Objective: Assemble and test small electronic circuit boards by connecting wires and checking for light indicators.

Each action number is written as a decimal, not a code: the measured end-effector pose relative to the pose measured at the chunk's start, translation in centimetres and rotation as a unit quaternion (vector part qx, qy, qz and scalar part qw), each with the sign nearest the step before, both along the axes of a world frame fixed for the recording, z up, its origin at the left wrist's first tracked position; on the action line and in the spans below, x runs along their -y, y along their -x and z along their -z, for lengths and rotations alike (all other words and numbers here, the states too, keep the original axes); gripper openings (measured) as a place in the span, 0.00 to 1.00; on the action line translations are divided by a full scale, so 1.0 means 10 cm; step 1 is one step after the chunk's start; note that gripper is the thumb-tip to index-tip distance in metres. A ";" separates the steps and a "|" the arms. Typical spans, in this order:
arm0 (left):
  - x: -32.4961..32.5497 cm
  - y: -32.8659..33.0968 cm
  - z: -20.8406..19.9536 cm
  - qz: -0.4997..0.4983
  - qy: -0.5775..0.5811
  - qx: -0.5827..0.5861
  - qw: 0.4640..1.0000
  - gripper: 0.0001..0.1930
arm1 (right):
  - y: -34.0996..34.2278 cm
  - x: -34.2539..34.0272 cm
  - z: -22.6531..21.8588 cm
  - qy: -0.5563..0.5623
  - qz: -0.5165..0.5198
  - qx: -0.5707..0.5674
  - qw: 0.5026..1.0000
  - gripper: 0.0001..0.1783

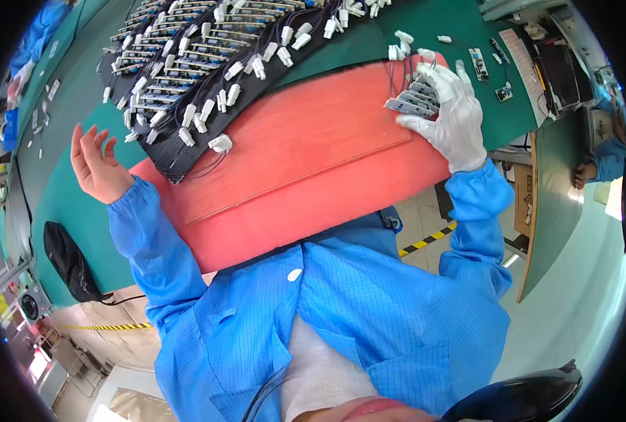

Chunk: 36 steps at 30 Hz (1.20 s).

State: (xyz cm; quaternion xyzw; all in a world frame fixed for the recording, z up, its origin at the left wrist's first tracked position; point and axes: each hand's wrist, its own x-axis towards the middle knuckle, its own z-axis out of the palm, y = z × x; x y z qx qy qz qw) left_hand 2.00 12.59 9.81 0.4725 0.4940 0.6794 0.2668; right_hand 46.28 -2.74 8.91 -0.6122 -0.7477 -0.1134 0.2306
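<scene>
Look, the white-gloved right hand (pixel 451 116) is grasping a grey stack of small wired circuit boards (pixel 416 100) near the far right corner of the flat red board (pixel 285 155), apparently keeping them together; the bare left hand (pixel 102 169), fingers released, is hovering past its left edge.

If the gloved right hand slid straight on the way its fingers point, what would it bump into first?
Most likely the white connectors just past the right hand, though its height above the green tabletop is unclear.
</scene>
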 end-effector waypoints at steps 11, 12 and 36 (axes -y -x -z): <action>0.13 -0.08 0.06 0.050 -0.004 -0.051 0.997 0.15 | 0.10 -0.08 -0.19 0.080 -0.056 -0.010 0.995 0.33; 0.14 -0.07 0.05 0.057 -0.001 -0.052 0.997 0.15 | 0.09 -0.08 -0.21 0.101 -0.059 -0.008 0.993 0.33; 0.03 0.24 0.24 0.174 0.273 -0.016 0.946 0.36 | 0.22 0.21 -0.36 0.038 0.033 -0.011 0.999 0.27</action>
